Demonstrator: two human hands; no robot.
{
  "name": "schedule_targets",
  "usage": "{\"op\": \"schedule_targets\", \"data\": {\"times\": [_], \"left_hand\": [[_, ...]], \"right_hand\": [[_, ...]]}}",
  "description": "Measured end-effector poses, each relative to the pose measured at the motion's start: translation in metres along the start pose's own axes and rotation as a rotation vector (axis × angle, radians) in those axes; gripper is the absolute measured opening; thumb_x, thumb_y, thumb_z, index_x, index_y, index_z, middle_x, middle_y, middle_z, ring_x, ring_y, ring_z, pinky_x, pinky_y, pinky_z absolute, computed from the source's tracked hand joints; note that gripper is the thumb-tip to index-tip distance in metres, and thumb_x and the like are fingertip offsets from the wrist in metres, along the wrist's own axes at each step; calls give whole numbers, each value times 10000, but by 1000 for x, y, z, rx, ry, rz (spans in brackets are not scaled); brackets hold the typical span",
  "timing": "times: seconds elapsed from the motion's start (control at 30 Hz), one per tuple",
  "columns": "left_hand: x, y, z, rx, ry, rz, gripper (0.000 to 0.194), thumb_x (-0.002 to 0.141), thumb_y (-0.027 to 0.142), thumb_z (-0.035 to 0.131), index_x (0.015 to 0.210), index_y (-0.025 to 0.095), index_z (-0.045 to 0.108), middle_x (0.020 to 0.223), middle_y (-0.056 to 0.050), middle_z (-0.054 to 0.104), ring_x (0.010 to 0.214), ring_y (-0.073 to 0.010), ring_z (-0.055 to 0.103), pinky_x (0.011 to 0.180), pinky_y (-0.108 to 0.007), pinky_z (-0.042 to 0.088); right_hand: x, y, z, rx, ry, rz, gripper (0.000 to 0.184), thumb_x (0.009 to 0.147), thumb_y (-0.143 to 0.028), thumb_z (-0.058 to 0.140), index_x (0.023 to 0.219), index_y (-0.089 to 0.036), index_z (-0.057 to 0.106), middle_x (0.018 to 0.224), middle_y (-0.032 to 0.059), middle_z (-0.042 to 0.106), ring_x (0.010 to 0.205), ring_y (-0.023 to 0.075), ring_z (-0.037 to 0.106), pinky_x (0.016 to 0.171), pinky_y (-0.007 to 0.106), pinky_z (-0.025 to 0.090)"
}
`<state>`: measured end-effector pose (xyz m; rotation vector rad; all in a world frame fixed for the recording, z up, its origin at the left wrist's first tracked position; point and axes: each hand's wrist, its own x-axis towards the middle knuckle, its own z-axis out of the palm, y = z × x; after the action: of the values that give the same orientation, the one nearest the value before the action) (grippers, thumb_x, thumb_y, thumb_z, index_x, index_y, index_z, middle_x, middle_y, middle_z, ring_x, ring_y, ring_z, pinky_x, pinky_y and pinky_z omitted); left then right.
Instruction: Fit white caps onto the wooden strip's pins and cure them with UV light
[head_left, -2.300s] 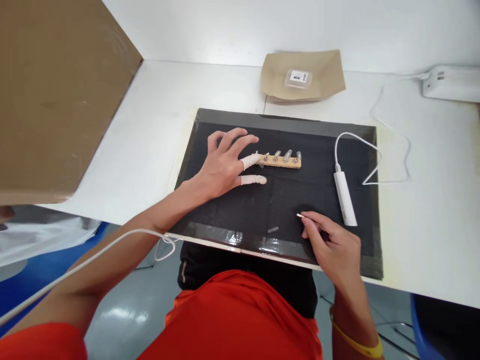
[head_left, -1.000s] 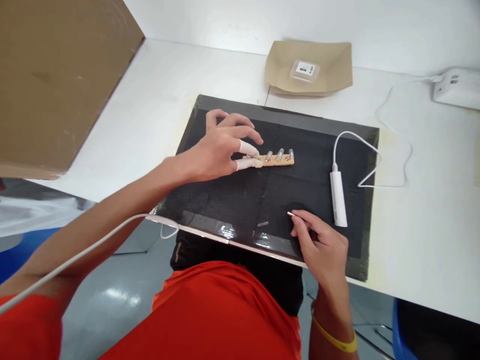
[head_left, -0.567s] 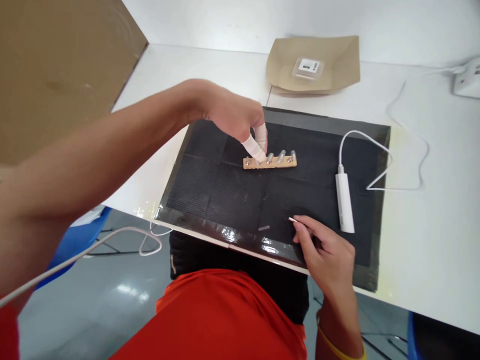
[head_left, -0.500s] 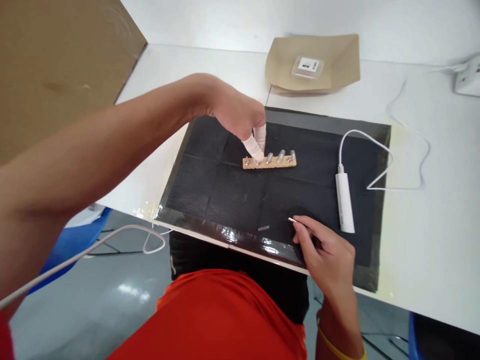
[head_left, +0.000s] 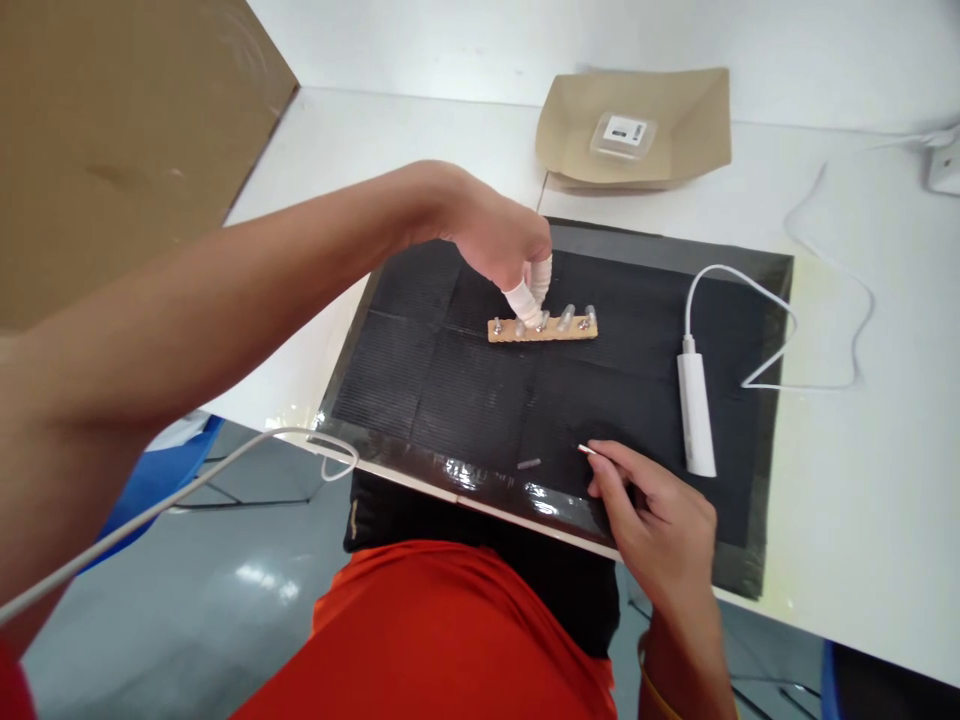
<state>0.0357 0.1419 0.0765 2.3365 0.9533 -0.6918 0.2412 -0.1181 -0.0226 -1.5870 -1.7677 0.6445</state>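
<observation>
My left hand (head_left: 506, 245) reaches down over a narrow wooden strip (head_left: 555, 328), its thumb and finger wrapped in white finger cots. Those two fingertips are pinched together at the third clear tube along the strip, largely covering it. Other small clear tubes (head_left: 567, 318) lean on the strip, and metal screw-like bits (head_left: 497, 327) show along it. Near the mat's front edge, my right hand (head_left: 660, 510) is closed on a thin white stick (head_left: 586, 449), whose tip points left. A short dark grey piece (head_left: 529, 463) lies on the mat to the left of that stick.
Under the work lies a black mat (head_left: 450, 400) taped to the white table. A white handheld device (head_left: 697, 415) with a looping cable rests at right. Behind stands a brown paper tray (head_left: 690, 130) holding a clear labelled box (head_left: 622, 135). A white cable (head_left: 225, 465) crosses at lower left.
My left hand has shifted right along the strip, from the second clear tube to the third. My right hand still holds the white stick in about the same place. The view has shifted slightly.
</observation>
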Motion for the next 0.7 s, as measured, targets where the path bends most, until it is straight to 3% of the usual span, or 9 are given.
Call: {"op": "schedule_targets", "data": {"times": [0.13,0.3,0.5,0.6,0.7], "left_hand": [[-1,-7,1,-29,36,36,209,928,290,709,1089,363,821,1096,137,818,873,-124,651,808,-273,492],[1,-12,4,-15,78,37,173,944,409,720,1074,343,814,1106,116,807,973,-145,662,827,-283,505],[-4,-10,7,-53,95,24,271,929,188,663,1106,338,804,1126,129,807,957,-114,668,808,-247,502],[-7,-13,8,-87,99,41,180,922,348,718,1076,355,811,1128,136,804,984,-128,679,831,-252,509],[-11,-13,10,-115,121,46,228,903,517,741,1039,353,823,1105,126,806,971,-136,677,846,-258,503]], "right_hand": [[1,-1,1,6,16,1,180,1020,-275,647,1036,-186,803,625,-34,725,523,120,676,611,226,549],[0,-1,1,-2,30,29,195,1021,-299,642,1022,-201,811,619,-31,730,529,125,688,623,228,567],[-1,-1,1,-2,16,45,210,1021,-325,635,1027,-216,815,626,-21,741,535,139,698,618,247,581],[-1,-1,0,1,15,35,208,1022,-320,636,1022,-213,814,624,-17,740,533,142,696,613,248,579],[0,-1,0,1,18,32,207,1025,-321,634,1027,-213,811,622,-19,737,525,140,688,615,248,580]]}}
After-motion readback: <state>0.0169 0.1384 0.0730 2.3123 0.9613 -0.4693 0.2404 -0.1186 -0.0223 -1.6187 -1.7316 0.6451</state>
